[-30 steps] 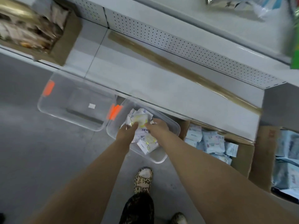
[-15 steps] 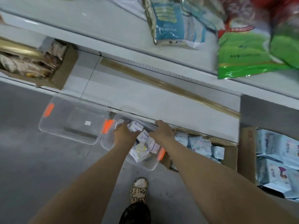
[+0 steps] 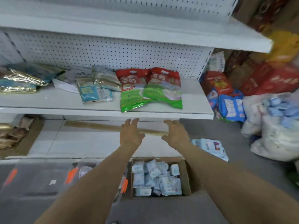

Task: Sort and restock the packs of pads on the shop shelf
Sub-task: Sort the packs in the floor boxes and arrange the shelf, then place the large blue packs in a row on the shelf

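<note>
The left hand [image 3: 131,135] and right hand [image 3: 176,133] hung side by side over the bottom shelf [image 3: 80,143], apart from each other, with fingers spread loose and holding nothing. The packs [image 3: 155,177] lay heaped in a box [image 3: 187,175] on the floor below the arms. A few more showed in a clear bin [image 3: 84,164] just left of it.

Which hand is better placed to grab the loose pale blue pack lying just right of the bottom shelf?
The right hand. It is empty and open, and the pale blue pack lies right beside its wrist. The left hand, also empty, would have to cross over the right arm.
</note>
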